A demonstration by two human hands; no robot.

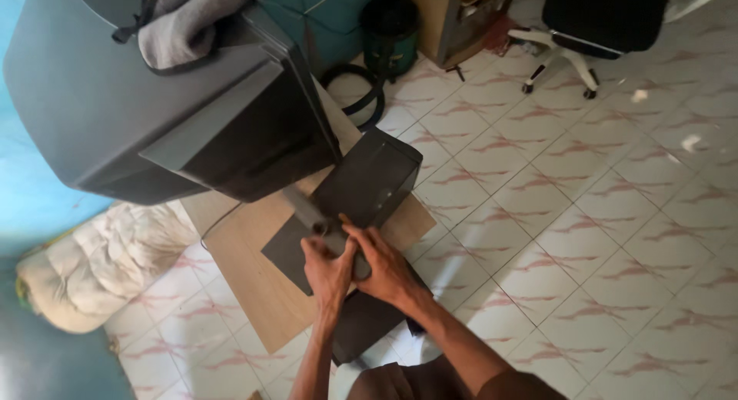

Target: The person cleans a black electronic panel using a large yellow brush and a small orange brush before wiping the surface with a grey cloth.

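While your two hands meet at the near end of the work, both are closed on the same piece. Your left hand (329,268) is curled around the near end of a dark grey bar (307,211), fingers wrapped and thumb up. Your right hand (383,263) presses in from the other side, its fingers laid over the left and over the same bar end, so the two hands touch. Which hand bears the load cannot be told.

The bar's long axis runs away from your hands, up and to the left, toward the big dark grey casing (154,116) beyond them. Only its near end is within your grip; the far end passes under the casing's edge and is hidden.

Just past your right fingertips stands a dark box-like part (369,177), tilted and touching the bar's side. Under your hands lies a flat dark sheet (288,254) on a wooden board (246,277), which rests on the tiled floor (576,231).

On top of the casing, well beyond your reach as you are placed, lies a grey cloth (184,23). To the left of your left hand, apart from it, sits a pale bundle of fabric (108,262). A rolling chair (592,23) stands well apart to your right.
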